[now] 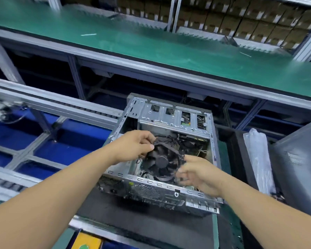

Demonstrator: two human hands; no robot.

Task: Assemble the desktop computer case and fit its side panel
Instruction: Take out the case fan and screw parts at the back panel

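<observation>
Two hands are at work inside the open computer case [169, 159], which lies on its side on a dark mat at the near edge of the bench [226, 230], its open face upward and its rear plate toward the person. Head view, the only one supplied: the left hand [133, 147] pinches the far-left rim of the black cooler fan [162, 162] between thumb and curled fingers; the right hand [196, 172] has its fingers curled at the fan's near-right rim, but motion blur prevents saying whether it grips the rim or only touches it. The fan sits in the middle of the case, below the drive cage [174, 115] along the far wall, with dark cables [171, 139] bunched just behind it. Judged handling: the fan is light, stiff at its frame but fragile at the blades and at its thin lead, so hold should be taken on opposite corners of the frame, never on the hub or blades. The case is sheet steel, rigid and fairly heavy, with stamped edges that may be sharp; it is best held by the folded side rails. A grey panel [298, 168], probably the side panel, leans at the bench's right edge beside a clear plastic bag [257, 155]; being thin and broad, it would flex and calls for two-handed carrying by its long edges. The side panel is not yet fitted.
</observation>
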